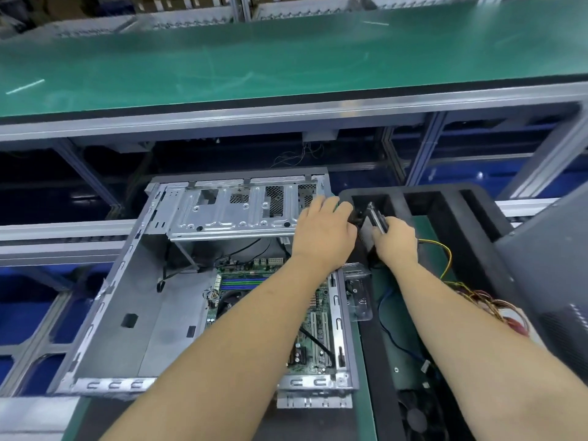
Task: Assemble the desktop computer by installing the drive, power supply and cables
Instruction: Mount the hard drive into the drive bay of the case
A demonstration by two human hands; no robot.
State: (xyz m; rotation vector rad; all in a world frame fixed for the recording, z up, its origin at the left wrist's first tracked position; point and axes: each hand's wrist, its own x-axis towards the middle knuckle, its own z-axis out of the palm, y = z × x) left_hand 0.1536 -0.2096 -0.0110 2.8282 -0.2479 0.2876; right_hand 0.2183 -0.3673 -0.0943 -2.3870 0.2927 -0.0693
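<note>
Open grey case (133, 300) lies flat; drive (377, 219) tilted upright beside it.

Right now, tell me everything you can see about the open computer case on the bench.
The computer case is a grey sheet-metal tower lying on its side, its open side facing up. A silver perforated drive cage spans its far end. On the floor of the case sits a green motherboard with blue memory slots, white expansion slots and thin black cables. The near-left area is bare metal. The left hand reaches over the cage's right end; a black foam tray lies just right of the case.
</note>
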